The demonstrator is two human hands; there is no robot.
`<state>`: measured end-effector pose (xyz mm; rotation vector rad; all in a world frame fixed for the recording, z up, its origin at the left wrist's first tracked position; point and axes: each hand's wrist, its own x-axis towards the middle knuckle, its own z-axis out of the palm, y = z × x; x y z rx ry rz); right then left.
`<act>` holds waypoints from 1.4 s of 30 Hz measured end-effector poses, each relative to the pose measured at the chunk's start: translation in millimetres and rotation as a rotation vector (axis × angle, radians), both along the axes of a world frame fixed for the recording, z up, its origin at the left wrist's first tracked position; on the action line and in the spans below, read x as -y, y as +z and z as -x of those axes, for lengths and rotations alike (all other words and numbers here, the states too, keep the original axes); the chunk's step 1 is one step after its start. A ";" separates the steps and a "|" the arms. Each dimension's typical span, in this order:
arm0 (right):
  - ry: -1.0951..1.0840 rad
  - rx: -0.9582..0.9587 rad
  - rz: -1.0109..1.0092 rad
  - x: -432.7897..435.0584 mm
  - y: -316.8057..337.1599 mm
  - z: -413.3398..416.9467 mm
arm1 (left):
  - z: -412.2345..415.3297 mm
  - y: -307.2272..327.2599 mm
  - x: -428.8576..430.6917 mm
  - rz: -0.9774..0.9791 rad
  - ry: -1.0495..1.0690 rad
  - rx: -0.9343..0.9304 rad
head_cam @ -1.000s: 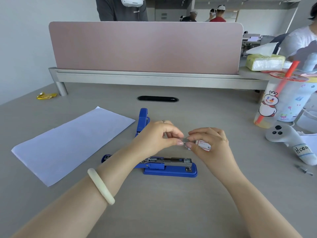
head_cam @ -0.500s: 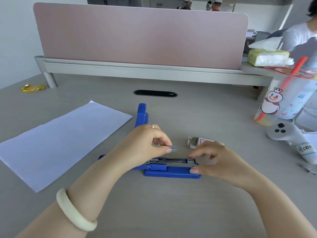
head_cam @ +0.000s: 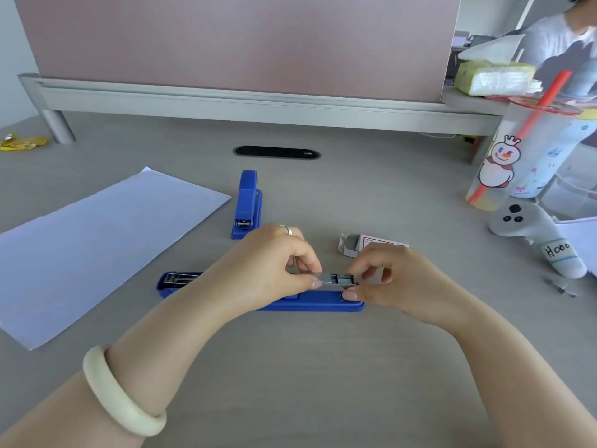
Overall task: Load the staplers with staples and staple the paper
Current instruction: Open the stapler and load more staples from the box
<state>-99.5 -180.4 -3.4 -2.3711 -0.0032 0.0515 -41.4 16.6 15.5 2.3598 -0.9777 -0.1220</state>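
Stapler (head_cam: 310,304) lies open on the worktop (head_cam: 323,383), your left hand (head_cam: 268,263) pinching staples (head_cam: 323,276) just above it, your right hand (head_cam: 397,279) gripping its front; a tilted strip could jam or snap.

Blue stapler (head_cam: 310,303), wht paper (head_cam: 97,247), pink divider (head_cam: 226,37), gry desk (head_cam: 323,383).

bare forearms; cream bangle (head_cam: 120,396) (left wrist), silver ring (head_cam: 287,229).
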 end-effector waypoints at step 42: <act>0.117 0.179 -0.016 -16.3 1.5 6.2 | -26.7 -5.1 -84.0 -0.324 0.094 -0.116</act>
